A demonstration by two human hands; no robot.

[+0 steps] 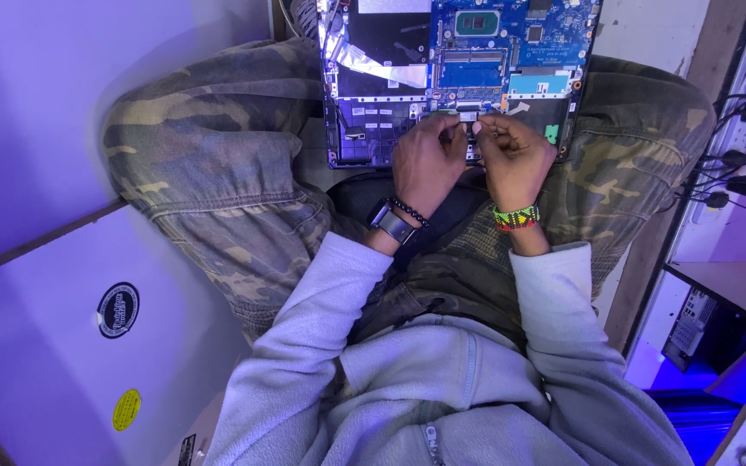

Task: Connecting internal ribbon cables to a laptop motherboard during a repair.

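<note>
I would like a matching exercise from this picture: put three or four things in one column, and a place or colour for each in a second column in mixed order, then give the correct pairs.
Things
1. opened laptop
2. left hand
3. right hand
4. yellow oval sticker

Places or marks
A. wrist with a bright multicoloured beaded band
B. on the pale panel at the lower left
C. wrist with a dark watch and a black bead bracelet
D. resting across the lap, blue circuit board exposed

Pairs: 1-D, 2-C, 3-A, 4-B
</note>
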